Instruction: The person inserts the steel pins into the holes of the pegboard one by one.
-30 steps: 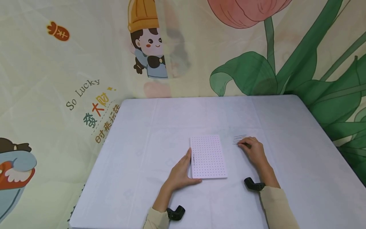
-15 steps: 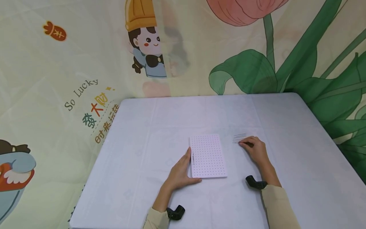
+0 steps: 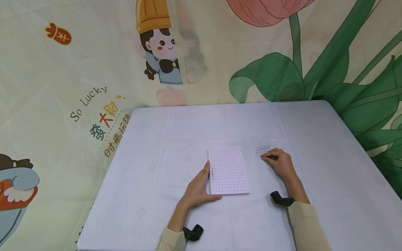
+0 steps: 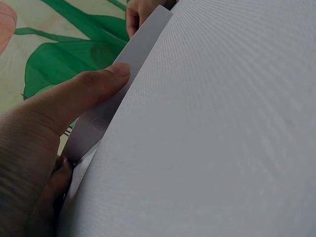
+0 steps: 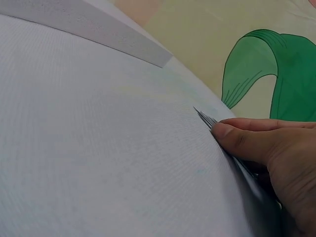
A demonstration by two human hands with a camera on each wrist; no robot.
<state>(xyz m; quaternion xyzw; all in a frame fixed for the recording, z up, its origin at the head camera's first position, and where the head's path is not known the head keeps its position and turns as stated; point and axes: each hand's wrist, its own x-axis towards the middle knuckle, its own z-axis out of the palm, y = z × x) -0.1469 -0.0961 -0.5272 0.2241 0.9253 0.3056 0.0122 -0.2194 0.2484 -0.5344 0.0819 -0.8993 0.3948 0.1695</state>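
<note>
While both hands rest on the desk [image 3: 329,167], little moves:

Change: vs 1 s ago, hands, board and pins sit in the same spots; only the head cam has drifted a bit. Reads as a pause, w/ right hand lingering at the pins, no lift yet.

Left hand [image 3: 198,188]: lies flat along the left edge of the pegboard [image 3: 228,170], fingers straight, thumb laid along the near edge; wrist view shows thumb [image 4: 94,91] pressing the board's side. Holds nothing, just steadies.

Right hand [image 3: 280,163]: fingers curled, fingertips [image 5: 237,138] down on the near end of the pins [image 3: 263,150]. Looks like it's pinching one, but whether a pin is really caught btw finger and thumb I can't tell.

Pins: small bunch of thin dark metal needles, fanned, lying flat on the desk just right of the board, tips pointing left.

Pegboard: white rectangular slab, some thickness, matte, regular grid of small holes; flat at desk centre. One short dark pin [image 3: 212,173] stands near its left edge.

Desk: pale lavender cloth, fine weave, faint creases.

Backdrop: printed cartoon cloth [image 3: 94,69], green leaves.
</note>
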